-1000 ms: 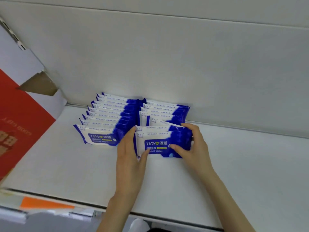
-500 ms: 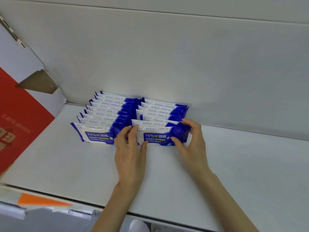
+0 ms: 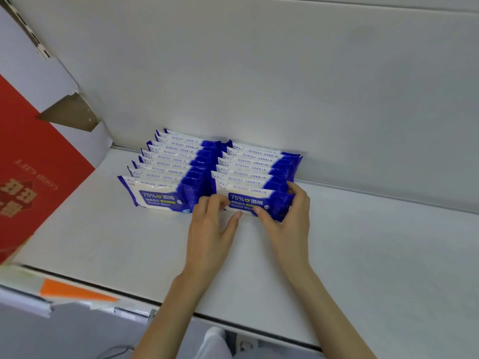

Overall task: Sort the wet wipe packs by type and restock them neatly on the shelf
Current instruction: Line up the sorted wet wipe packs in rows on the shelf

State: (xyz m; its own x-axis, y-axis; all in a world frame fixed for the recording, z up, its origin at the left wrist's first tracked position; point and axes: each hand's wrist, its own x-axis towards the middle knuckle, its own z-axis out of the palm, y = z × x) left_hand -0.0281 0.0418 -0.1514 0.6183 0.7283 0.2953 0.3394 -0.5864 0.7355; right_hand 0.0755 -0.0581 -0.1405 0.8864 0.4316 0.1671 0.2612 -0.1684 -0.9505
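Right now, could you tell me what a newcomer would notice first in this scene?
Two neat rows of blue-and-white wipe packs, the left row and the right row, sit on the white shelf against the back wall. The left hand and the right hand hold the front pack of the right row by its ends. A big red box fills the far left.
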